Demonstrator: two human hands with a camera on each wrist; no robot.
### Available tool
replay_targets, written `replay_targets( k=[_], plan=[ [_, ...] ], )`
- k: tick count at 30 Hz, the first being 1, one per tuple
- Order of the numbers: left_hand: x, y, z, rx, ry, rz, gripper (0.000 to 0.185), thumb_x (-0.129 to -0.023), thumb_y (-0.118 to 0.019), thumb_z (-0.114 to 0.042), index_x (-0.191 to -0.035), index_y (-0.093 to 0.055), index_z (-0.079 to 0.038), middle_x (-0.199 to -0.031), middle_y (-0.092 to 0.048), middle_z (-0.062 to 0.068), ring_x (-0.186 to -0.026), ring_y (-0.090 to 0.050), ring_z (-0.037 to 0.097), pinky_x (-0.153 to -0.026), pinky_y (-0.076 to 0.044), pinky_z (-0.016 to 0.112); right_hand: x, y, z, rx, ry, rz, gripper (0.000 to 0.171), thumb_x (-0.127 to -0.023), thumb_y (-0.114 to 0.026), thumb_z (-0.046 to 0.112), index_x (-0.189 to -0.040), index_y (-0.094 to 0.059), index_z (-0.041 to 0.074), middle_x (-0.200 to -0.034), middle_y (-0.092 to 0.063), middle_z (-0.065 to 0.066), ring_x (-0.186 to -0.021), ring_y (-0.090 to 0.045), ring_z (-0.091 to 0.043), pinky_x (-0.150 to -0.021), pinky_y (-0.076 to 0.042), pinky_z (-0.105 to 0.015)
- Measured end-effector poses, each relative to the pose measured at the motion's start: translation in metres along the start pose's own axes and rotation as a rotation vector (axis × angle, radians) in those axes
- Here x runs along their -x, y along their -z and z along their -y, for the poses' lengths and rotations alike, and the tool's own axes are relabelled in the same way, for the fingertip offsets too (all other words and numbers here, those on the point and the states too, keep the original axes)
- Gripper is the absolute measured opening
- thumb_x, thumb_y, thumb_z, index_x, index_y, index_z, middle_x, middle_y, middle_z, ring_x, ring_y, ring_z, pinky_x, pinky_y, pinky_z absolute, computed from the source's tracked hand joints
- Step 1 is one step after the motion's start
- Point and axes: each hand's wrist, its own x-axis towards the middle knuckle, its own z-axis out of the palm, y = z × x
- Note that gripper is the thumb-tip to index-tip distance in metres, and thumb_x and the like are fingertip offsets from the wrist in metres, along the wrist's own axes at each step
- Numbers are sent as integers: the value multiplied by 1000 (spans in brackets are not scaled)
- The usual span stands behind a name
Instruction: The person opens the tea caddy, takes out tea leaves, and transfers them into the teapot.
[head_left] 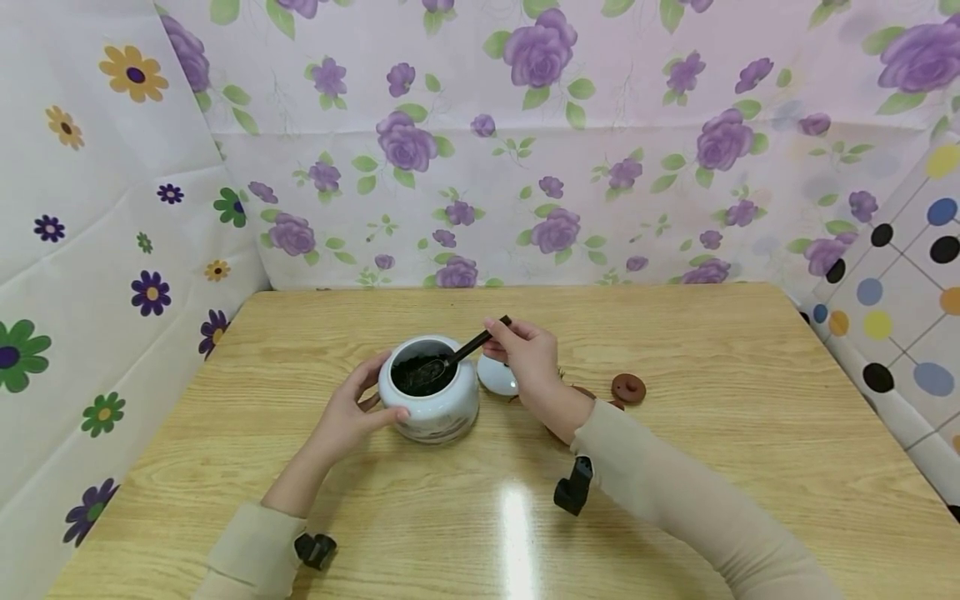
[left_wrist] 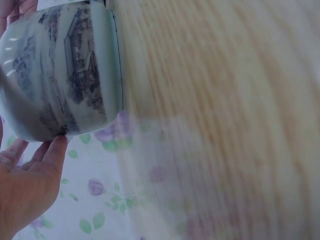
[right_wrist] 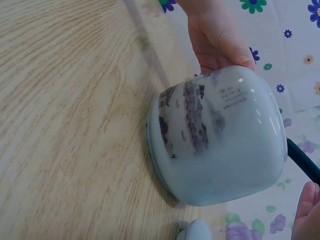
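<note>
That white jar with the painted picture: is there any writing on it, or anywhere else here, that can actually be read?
White ceramic jar: a few short lines of small dark characters beside the painted scene, near the left hand, too small and blurred to read.
Left wrist view of the jar: only the painted building scene, no legible text.
Jar lid, dark scoop, table, flowered cloths: no words or numbers.

A makeshift recording corner, not a lived-in room. A pale wooden tabletop (head_left: 675,467) is boxed in on three sides by hung flower-printed cloth sheets (head_left: 600,167), which hide whatever lies beyond.
</note>
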Motion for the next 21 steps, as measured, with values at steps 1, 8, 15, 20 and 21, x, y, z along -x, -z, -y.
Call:
replay_targets(
  k=[1, 8, 15, 20, 21],
  plan=[
    [0, 0, 0, 0, 0, 0, 83, -74, -76, -14, -143, -31, -14, -140, -39, 13, -130, -37, 31, -105, -35, 47, 0, 1, 1, -8, 3, -3, 21, -83, -68, 19, -90, -66, -1, -65, -66, 1, -61, -66, -11, -67, -58, -25],
    [0, -1, 0, 2, 1, -3, 83, -74, -76, -14, -143, -31, -14, -141, -38, 13, -130, -36, 31, -106, -35, 46, 1, 5, 6, -19, 3, -29, 21, -83, -68, 19, -90, -66, -1, -63, -66, 1, -59, -66, -11, -67, -58, -26],
    [-1, -1, 2, -2, 0, 0, 83, -74, -76, -15, -143, -31, -14, -142, -38, 13, -131, -36, 30, -106, -35, 45, 3, 12, 10, -62, -1, -18, 27, -84, -67, 19, -96, -64, -5, -63, -66, 1, -61, -66, -11, -69, -58, -25],
    [-1, 0, 3, 3, -4, 4, 83, -74, -76, -15, -143, -31, -14, -142, -37, 14, -131, -36, 30, -105, -36, 44, 4, 19, 13, -85, -2, -10, 25, -84, -67, 20, -92, -63, -3, -64, -66, 1, -62, -66, -11, -70, -58, -25],
    [-1, 0, 2, 4, -4, 4, 83, -74, -76, -15, -143, -31, -14, -142, -37, 14, -131, -36, 30, -105, -36, 43, 4, 21, 14, -90, -5, -8, 23, -84, -67, 20, -91, -63, -2, -64, -66, 1, -62, -66, -11, -70, -58, -25]
  ],
)
